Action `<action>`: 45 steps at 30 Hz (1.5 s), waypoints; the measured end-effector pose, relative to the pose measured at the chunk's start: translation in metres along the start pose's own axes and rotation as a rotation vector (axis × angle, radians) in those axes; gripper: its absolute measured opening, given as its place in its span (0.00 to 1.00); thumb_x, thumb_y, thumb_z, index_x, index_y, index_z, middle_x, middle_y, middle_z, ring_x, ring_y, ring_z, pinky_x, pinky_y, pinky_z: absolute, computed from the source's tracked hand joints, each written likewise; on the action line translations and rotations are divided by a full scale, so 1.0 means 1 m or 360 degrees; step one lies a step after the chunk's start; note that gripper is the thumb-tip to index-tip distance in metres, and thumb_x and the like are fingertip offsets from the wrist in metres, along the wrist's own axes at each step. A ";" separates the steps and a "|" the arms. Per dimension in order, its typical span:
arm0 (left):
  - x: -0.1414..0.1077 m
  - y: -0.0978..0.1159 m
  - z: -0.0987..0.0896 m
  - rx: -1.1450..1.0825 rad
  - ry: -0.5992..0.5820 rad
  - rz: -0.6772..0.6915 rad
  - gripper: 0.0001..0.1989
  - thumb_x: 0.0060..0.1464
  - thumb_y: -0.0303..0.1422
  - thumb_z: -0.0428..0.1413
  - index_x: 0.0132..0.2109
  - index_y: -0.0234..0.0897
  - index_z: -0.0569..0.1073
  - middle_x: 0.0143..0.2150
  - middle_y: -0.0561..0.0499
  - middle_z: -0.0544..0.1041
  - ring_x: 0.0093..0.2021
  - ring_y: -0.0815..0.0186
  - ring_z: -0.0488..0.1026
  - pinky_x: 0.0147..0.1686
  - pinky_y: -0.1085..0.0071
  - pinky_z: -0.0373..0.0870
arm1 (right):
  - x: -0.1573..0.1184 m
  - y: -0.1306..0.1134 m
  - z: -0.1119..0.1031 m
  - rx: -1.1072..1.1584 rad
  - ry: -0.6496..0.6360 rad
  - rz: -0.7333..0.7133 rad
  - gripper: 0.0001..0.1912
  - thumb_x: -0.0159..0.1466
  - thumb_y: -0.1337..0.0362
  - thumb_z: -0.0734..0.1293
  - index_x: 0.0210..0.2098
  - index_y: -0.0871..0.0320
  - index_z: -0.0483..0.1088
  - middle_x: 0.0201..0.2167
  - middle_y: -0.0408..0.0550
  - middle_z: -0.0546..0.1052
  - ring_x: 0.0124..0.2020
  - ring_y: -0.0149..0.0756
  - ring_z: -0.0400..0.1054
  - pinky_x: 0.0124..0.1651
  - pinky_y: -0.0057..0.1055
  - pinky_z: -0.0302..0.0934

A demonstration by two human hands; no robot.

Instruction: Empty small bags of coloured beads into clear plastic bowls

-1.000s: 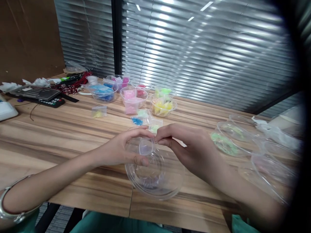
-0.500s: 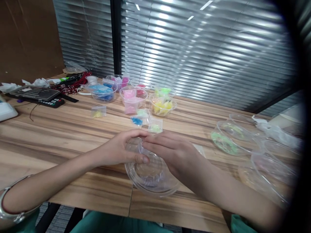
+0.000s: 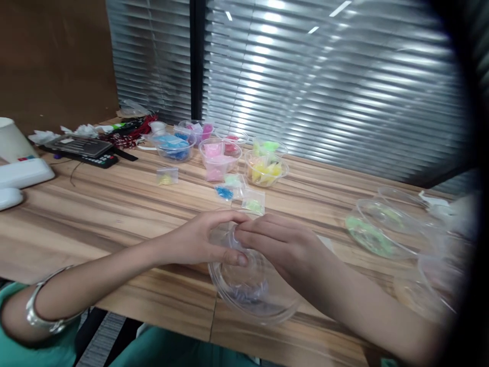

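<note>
A clear round plastic bowl [image 3: 263, 303] sits near the front of the wooden table, its rims overlapping as if another bowl or a lid were with it. Something faintly purple shows blurred in its lower part. My left hand [image 3: 219, 240] grips its left and far side, thumb bent across it and fingers curved along the back. Over the far right side lies my right hand [image 3: 280, 239], fingers pressed together, their tips meeting the left fingertips. Just beyond are a small bag with pale green bits [image 3: 253, 203] and a blue piece in a bag [image 3: 224, 192].
Clear bowls with pink bags [image 3: 219, 158], yellow bags [image 3: 266, 169] and blue bags [image 3: 173, 148] stand toward the blinds. At right are further clear bowls, one with green contents [image 3: 367, 235]. A remote control [image 3: 101, 161] and a white device [image 3: 26, 173] lie left.
The view has shifted slightly left, so everything appears further right and more of the white device shows. Both hands keep the same hold on the bowl.
</note>
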State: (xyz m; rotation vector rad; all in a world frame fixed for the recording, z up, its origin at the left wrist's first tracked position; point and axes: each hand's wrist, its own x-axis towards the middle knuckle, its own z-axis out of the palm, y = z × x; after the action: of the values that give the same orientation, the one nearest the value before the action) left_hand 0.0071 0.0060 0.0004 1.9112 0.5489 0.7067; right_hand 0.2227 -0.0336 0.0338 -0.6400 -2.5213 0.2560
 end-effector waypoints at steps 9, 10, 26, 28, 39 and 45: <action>0.002 -0.001 -0.003 0.0250 0.0134 0.0179 0.32 0.63 0.55 0.51 0.64 0.39 0.67 0.67 0.42 0.68 0.68 0.56 0.63 0.67 0.60 0.60 | -0.007 0.025 0.007 -0.0229 -0.0003 -0.0084 0.19 0.69 0.78 0.57 0.54 0.59 0.71 0.48 0.54 0.79 0.49 0.40 0.75 0.49 0.35 0.73; 0.002 0.000 -0.007 0.0317 0.0183 0.0185 0.31 0.64 0.55 0.49 0.64 0.39 0.67 0.67 0.42 0.67 0.69 0.57 0.63 0.67 0.59 0.59 | -0.007 0.026 0.005 -0.0226 -0.0033 -0.0079 0.19 0.69 0.78 0.58 0.54 0.59 0.71 0.48 0.54 0.79 0.48 0.40 0.75 0.48 0.35 0.74; -0.142 -0.026 -0.163 0.1109 -0.0170 -0.0491 0.13 0.65 0.37 0.58 0.51 0.33 0.74 0.49 0.46 0.77 0.43 0.63 0.77 0.43 0.61 0.78 | -0.008 0.019 0.002 -0.0036 -0.0170 0.0224 0.18 0.69 0.76 0.58 0.48 0.53 0.75 0.43 0.50 0.78 0.43 0.42 0.73 0.45 0.41 0.70; -0.149 -0.034 -0.164 0.1096 -0.0158 -0.0491 0.13 0.65 0.37 0.57 0.51 0.33 0.74 0.48 0.46 0.77 0.43 0.63 0.77 0.43 0.61 0.78 | -0.009 0.018 0.003 0.0001 -0.0174 0.0267 0.20 0.69 0.76 0.57 0.50 0.51 0.74 0.44 0.49 0.78 0.44 0.41 0.72 0.46 0.40 0.69; -0.099 0.004 -0.116 0.1039 -0.0015 -0.0087 0.10 0.70 0.32 0.50 0.43 0.35 0.75 0.40 0.49 0.77 0.40 0.67 0.75 0.41 0.71 0.71 | 0.001 0.025 0.003 0.0148 0.0047 0.0232 0.26 0.68 0.80 0.57 0.55 0.49 0.71 0.47 0.45 0.79 0.47 0.34 0.74 0.49 0.32 0.66; -0.010 0.028 -0.061 0.0896 -0.0086 0.0301 0.09 0.69 0.30 0.51 0.46 0.38 0.76 0.42 0.49 0.78 0.43 0.65 0.74 0.44 0.73 0.67 | 0.014 0.022 0.000 0.0295 0.0048 0.0472 0.18 0.68 0.78 0.60 0.48 0.52 0.74 0.43 0.42 0.81 0.43 0.33 0.75 0.47 0.29 0.65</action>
State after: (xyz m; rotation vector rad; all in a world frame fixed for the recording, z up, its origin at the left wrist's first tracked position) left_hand -0.0400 0.0272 0.0438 2.5255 0.5788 0.6618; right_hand 0.2212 -0.0080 0.0334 -0.9325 -2.3324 0.5740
